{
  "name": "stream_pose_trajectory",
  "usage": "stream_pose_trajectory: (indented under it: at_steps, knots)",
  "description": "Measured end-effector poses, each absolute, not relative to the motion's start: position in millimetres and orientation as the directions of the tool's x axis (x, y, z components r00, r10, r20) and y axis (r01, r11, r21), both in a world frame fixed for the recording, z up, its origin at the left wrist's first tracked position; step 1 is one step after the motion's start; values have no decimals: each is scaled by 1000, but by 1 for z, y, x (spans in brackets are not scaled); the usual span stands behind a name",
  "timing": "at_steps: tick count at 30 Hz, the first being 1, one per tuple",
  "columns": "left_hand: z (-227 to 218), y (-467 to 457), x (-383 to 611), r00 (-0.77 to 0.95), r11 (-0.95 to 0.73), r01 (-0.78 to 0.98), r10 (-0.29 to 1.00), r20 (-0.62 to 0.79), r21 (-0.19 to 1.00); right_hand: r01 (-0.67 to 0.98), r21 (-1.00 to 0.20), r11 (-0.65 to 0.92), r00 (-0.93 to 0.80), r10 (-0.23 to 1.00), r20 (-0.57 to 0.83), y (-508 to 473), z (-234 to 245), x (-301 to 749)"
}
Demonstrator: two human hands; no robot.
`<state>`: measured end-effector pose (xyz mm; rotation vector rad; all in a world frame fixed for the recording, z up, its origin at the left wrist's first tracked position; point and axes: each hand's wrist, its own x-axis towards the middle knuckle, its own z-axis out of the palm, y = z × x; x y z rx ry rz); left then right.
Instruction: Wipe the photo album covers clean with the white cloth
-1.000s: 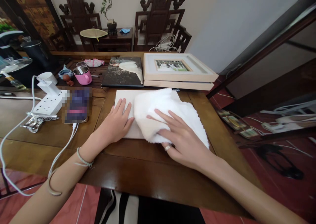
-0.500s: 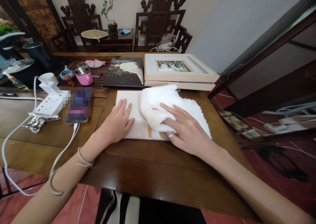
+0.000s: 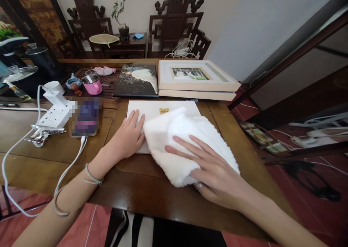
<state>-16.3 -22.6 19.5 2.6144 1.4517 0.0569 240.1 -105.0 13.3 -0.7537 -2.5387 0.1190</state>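
A pale flat panel [image 3: 138,105] lies on the wooden table, with a small gold-coloured plate [image 3: 163,110] near its far edge. My left hand [image 3: 129,134] rests flat on the panel's left end, fingers stretched out and holding nothing. In my right hand [image 3: 210,167] is a fluffy white cloth [image 3: 160,141], its folds partly wrapped by the fingers. The cloth covers the middle and right of the panel and hangs past its near edge onto the table. Much of the panel is hidden beneath it.
Behind the panel lie a dark photo panel [image 3: 138,81] and stacked pale picture frames [image 3: 165,83]. To the left are a pink mug [image 3: 94,86], a white power strip [image 3: 56,114], a charging phone [image 3: 86,116] and loose white cables. The table [image 3: 152,200] ends close in front.
My right hand has drawn the white cloth toward me, over the panel's near edge. The gold-coloured plate near the far edge now shows. My left hand has stayed in place.
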Motion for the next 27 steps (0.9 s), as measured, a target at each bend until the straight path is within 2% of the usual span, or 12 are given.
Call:
stream_pose_trajectory:
  at_steps: [6,13,18,27]
  knots:
    - [19,-24,-16,518,-509,851,854,-43,131,581,-143,801,-710,585,392,-82,12,253]
    - [23,-25,-17,516,-507,854,854,-71,115,762,-60,644,-569,712,413,-47,5,256]
    - [24,-25,-15,521,-512,851,851,-69,112,775,-72,627,-551,728,407,-72,6,246]
    - [20,-25,-10,520,-513,852,852,-64,103,716,-179,675,-570,712,410,-115,6,252]
